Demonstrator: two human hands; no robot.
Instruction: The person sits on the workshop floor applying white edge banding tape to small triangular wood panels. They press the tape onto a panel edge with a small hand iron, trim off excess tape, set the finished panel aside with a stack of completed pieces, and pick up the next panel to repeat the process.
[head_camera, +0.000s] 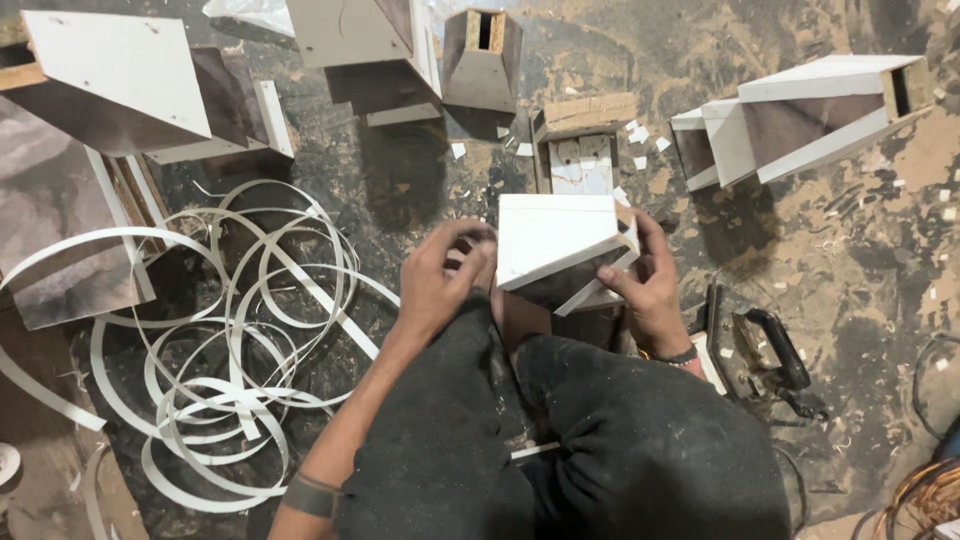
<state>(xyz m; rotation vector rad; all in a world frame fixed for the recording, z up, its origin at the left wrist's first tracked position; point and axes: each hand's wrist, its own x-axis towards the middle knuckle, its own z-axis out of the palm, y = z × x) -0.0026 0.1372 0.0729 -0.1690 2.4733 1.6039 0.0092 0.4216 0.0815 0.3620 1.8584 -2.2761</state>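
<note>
Dusty workshop floor (830, 250), sawdust, white chips. Left hand (440, 280), right hand (650, 290) both gripping white tapered box (555, 240) above knees. Edge-banding coils (230, 340) left, power tool (760, 360) right, similar boxes (800, 115) around.

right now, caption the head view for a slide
Both hands, left hand and right hand, grip a white tapered box above curled edge-banding strips.

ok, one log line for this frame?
left hand: touching block edge | right hand: holding white block | white strips left | power tool right
</note>
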